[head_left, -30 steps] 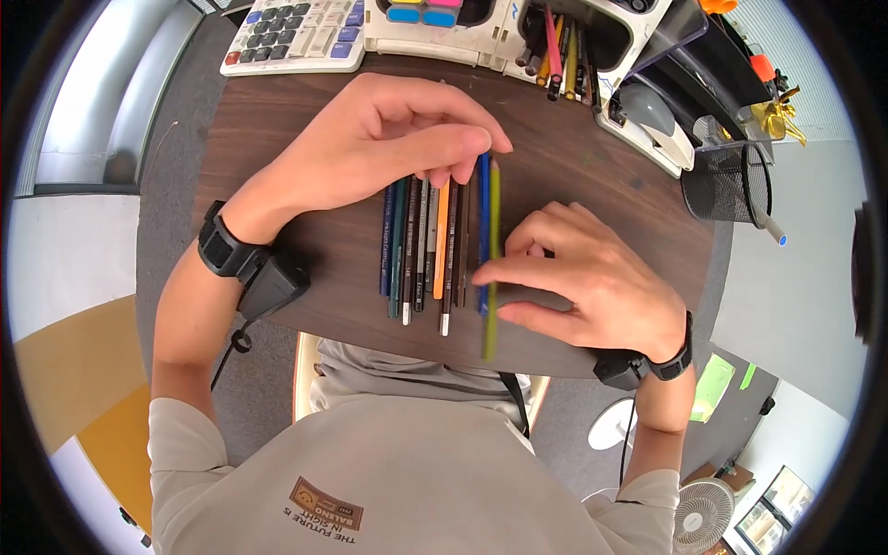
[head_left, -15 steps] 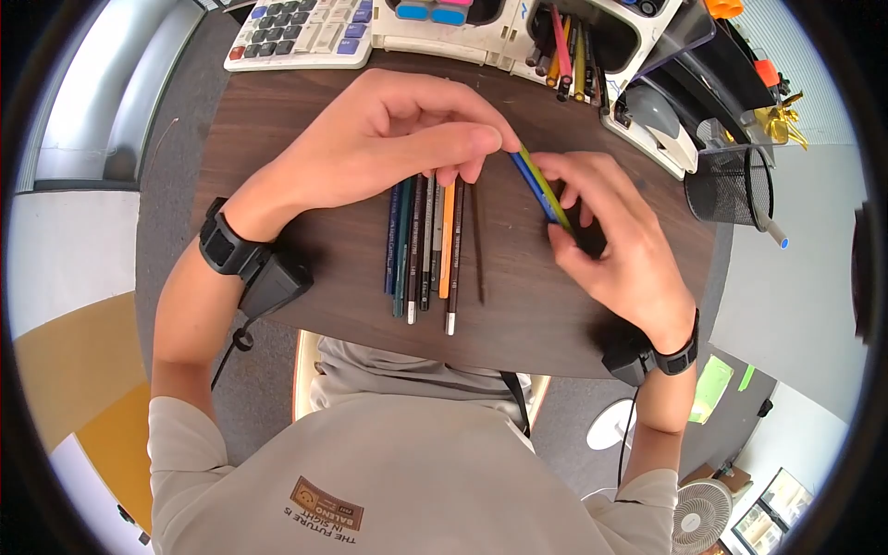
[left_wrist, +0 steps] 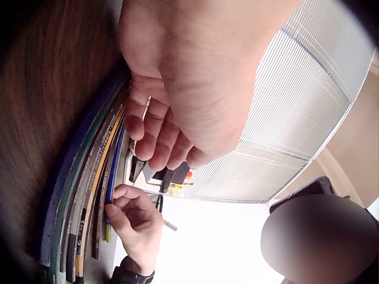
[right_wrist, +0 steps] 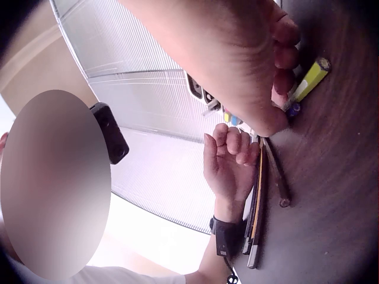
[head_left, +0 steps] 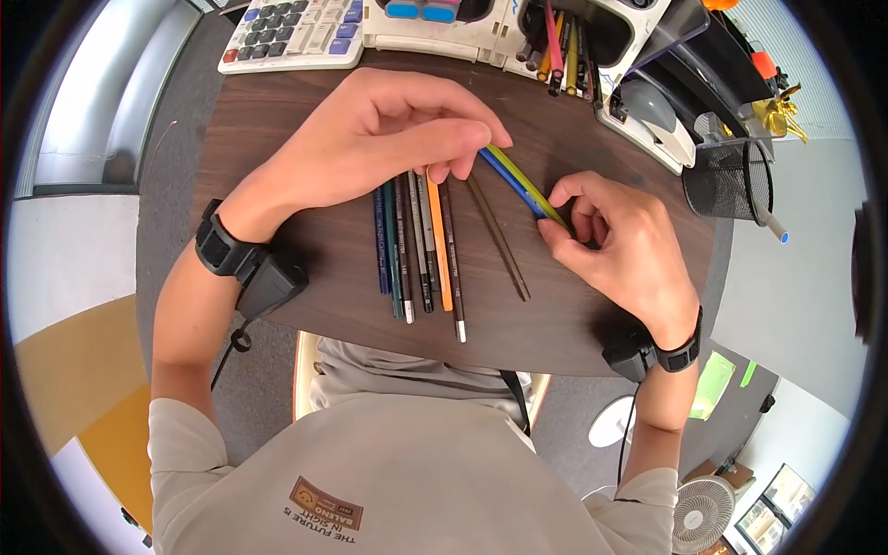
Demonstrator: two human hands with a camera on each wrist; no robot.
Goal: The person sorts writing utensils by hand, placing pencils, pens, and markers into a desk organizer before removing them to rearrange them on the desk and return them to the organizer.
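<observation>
Several pencils, among them an orange pencil (head_left: 438, 240), lie side by side on the dark table, their upper ends hidden under my left hand (head_left: 393, 139). That hand arches over them with relaxed, bent fingers; contact is hidden. My right hand (head_left: 624, 240) pinches a blue pencil (head_left: 511, 181) and a yellow-green pencil (head_left: 525, 181) near their lower ends. These two slant together, their upper ends at my left fingertips. A thin brown pencil (head_left: 498, 239) slants apart from the row. In the right wrist view the yellow-green pencil's end (right_wrist: 314, 78) sticks out past my fingers.
A white calculator (head_left: 301, 37) stands at the back left. Behind my hands is a white organizer (head_left: 444, 42) with more pencils (head_left: 558, 51). A grey and white stapler-like object (head_left: 655, 120) and a black mesh cup (head_left: 731, 185) are at the back right.
My right hand has moved right with the blue and yellow-green pencils, turning them to a slant. The brown pencil has swung rightward at its lower end. My left hand has barely moved.
</observation>
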